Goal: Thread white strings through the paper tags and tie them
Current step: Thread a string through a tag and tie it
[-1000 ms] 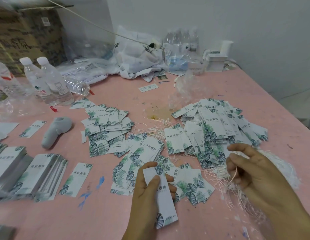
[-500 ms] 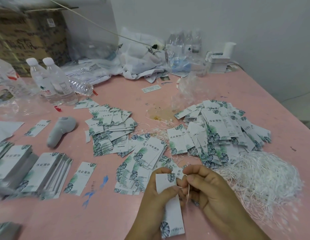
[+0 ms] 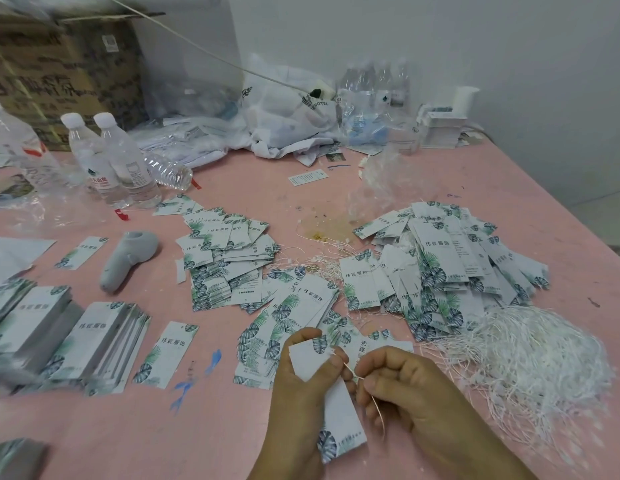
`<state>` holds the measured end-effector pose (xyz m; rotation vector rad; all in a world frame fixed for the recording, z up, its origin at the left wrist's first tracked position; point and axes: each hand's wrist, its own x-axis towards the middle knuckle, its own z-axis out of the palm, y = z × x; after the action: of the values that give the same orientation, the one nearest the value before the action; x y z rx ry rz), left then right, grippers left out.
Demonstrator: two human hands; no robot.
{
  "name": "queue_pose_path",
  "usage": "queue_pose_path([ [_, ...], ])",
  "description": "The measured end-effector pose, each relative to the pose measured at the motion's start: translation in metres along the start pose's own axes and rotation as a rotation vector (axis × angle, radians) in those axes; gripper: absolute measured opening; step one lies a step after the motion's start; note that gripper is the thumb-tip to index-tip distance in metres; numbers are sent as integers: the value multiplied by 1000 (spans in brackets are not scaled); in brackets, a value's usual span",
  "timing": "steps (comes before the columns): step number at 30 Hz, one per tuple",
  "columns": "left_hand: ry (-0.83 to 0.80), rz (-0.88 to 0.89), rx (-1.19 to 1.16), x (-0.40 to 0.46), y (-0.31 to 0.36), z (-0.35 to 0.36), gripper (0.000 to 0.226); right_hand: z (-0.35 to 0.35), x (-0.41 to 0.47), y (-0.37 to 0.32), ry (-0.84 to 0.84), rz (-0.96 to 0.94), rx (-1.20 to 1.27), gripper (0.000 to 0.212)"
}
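Paper, thin and bendy: the tag [image 3: 331, 393] at lower centre sits pinched in the left hand [image 3: 301, 386], best held near its hole. The right hand [image 3: 402, 386] pinches a limp, light string [image 3: 357, 377] by its tip at that hole.

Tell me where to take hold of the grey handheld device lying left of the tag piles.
Take the grey handheld device by its narrow lower handle, coming from above: it lies flat on the pink table, the handle points toward the near-left with bare table either side, while the wider ringed head looks harder to close round.
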<state>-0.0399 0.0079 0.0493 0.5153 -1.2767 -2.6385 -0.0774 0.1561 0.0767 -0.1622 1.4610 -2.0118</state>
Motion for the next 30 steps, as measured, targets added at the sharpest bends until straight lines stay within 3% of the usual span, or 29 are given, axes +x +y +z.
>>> queue_pose_path([
  [4, 26, 32, -19, 0, 2, 0, 38, -3, -2, -5, -44, 28, -31, 9],
  [8, 85, 47, -31, 0, 6, -1, 55, -13, -8, -18, -148, 25, 21, 14],
  [13, 131, 62, -33, 1, 6, -2, 38, -27, -16, -33, -233, -22, 212, 30],
  [16, 134, 54, -24, 1, 6, -3, 35, -32, -16, -37, -370, -74, 362, 19],
  [20, 145, 46, -32, -1, 7, -1, 34, -36, -15, -31, -479, -115, 565, 34],
  [22, 139, 41, -18, -2, 7, -1, 34, -32, -16, -33, -385, -147, 463, 18],
  [26, 113, 22, 43, -1, 6, -2, 34, -24, -19, -33, 23, -241, 284, 44],
  [30, 83, -6, 86, -2, 8, 3, 27, -24, -13, -37, 67, -361, 291, 38],
])
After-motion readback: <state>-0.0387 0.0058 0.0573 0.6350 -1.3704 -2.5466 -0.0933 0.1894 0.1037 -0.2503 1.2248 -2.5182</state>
